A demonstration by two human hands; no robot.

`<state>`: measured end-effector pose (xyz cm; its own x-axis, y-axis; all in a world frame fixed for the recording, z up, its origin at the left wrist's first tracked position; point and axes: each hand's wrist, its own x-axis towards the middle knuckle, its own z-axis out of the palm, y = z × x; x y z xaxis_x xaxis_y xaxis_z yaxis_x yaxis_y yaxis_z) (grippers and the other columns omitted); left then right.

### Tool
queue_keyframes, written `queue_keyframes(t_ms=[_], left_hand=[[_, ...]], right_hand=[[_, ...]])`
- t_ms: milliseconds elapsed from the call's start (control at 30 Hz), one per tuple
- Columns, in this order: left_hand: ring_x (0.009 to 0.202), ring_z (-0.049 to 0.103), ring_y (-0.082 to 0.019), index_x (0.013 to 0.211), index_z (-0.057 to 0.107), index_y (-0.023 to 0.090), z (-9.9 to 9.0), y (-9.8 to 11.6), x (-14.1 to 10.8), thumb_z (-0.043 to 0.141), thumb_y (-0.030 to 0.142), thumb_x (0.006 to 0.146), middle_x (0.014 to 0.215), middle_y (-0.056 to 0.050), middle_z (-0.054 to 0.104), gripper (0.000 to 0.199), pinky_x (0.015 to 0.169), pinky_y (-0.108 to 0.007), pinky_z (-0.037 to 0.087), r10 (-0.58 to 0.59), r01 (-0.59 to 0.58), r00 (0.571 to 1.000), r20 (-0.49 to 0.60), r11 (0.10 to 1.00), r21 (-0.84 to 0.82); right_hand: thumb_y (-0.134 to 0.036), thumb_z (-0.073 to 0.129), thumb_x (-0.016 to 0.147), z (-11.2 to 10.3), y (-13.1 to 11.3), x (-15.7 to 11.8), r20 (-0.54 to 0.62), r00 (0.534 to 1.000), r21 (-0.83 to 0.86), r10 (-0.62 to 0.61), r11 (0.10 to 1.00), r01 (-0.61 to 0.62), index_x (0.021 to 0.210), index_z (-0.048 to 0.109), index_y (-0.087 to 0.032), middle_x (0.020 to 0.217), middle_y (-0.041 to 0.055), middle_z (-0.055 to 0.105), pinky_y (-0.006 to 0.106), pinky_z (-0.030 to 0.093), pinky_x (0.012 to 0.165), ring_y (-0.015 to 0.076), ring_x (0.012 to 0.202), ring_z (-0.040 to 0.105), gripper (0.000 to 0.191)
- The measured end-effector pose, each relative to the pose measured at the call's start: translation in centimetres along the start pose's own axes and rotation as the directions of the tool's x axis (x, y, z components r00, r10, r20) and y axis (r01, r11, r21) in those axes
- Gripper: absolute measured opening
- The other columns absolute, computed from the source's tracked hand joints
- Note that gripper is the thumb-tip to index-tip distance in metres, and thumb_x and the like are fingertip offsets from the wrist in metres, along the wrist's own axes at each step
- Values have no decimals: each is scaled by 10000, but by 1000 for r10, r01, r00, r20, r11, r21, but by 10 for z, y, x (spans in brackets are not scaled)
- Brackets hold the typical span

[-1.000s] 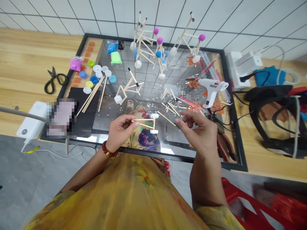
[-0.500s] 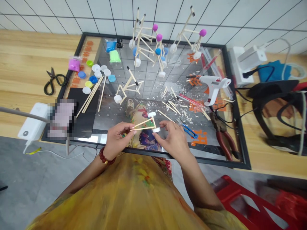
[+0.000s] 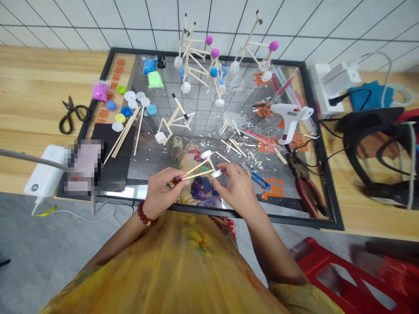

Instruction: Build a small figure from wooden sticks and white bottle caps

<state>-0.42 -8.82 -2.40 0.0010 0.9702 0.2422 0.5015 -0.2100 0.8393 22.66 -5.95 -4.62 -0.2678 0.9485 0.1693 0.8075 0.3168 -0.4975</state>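
Note:
My left hand (image 3: 163, 188) pinches the joined ends of a small wooden stick frame (image 3: 197, 174) between thumb and fingers. Two sticks spread from there to a crosspiece with white bottle caps at its ends. The far white cap (image 3: 206, 154) stands free of my hands. At the near end, the thumb and index finger of my right hand (image 3: 238, 186) close around the other white cap (image 3: 216, 173). Beyond my hands, a stick model with black-tipped bar and white cap (image 3: 160, 138) rests on the glass-topped board (image 3: 153, 163).
Taller stick models (image 3: 196, 61) stand at the back. A white glue gun (image 3: 290, 117), blue snips (image 3: 260, 179) and red-handled pliers (image 3: 309, 192) lie right, among stick scraps. At left are loose sticks (image 3: 126, 133), coloured caps (image 3: 126, 111), black scissors (image 3: 72, 114) and clay packets (image 3: 155, 80).
The stick frame has tilted slightly, its near cap turning and shifting a little right. My right thumb and index finger have come around that cap.

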Motion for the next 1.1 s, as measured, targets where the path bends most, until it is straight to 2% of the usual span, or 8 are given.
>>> queue_keyframes(t_ms=[200,333,467,667,767,867,967,1100], left_hand=[[680,663,-107,863,730,184,0,1,5,719,193,841,803,-17,724,26,640,-206,544,86,-87,996,35,996,11],[714,678,-107,895,732,186,2,1,7,697,172,865,845,-27,736,49,668,-203,556,136,-137,989,51,990,17],[785,706,-118,891,738,192,3,-2,9,701,153,866,861,-28,753,60,733,-208,566,199,-199,980,21,979,45],[702,692,-109,909,740,200,4,-6,11,734,195,849,820,-11,748,61,661,-206,558,137,-135,990,-19,989,54],[744,710,-116,911,746,205,3,-7,12,723,191,863,849,-18,761,56,697,-210,568,189,-188,982,-13,980,65],[790,724,-124,942,740,207,2,-10,11,705,168,877,880,-27,770,84,741,-214,576,293,-289,956,-8,948,133],[840,739,-153,1009,728,197,2,-14,9,696,161,881,917,-49,778,137,794,-243,588,393,-383,919,19,883,271],[841,750,-171,1017,728,204,0,-16,6,662,184,902,917,-55,784,134,798,-261,594,413,-407,908,72,830,382]], right_hand=[[-262,610,848,-5,2,4,5,1000,-18,8,1000,-8,1071,598,-216,966,52,697,365,359,792,237,859,641,228],[-270,596,854,-7,1,5,13,1000,-47,18,999,-17,1087,597,-216,975,63,700,366,361,790,243,863,638,239],[-292,594,871,-7,2,5,24,1000,-76,11,997,-10,1114,592,-208,1010,72,704,366,365,790,242,868,641,257],[-300,594,879,-5,3,5,4,1000,-86,3,996,-3,1115,596,-206,1004,65,701,358,363,790,233,860,640,254],[-312,583,888,-6,3,5,6,1000,-94,-2,996,3,1119,596,-207,987,65,699,354,356,782,233,857,636,255],[-317,589,887,-7,3,4,14,1000,-98,-9,995,10,1131,597,-207,979,65,697,357,356,781,234,855,637,268],[-323,603,885,-6,3,4,17,1000,-88,-7,996,9,1142,599,-207,986,69,699,366,369,790,239,862,642,283],[-333,616,878,-6,6,4,16,1000,-69,2,998,-1,1184,590,-203,1103,101,692,383,404,810,259,920,647,333]])
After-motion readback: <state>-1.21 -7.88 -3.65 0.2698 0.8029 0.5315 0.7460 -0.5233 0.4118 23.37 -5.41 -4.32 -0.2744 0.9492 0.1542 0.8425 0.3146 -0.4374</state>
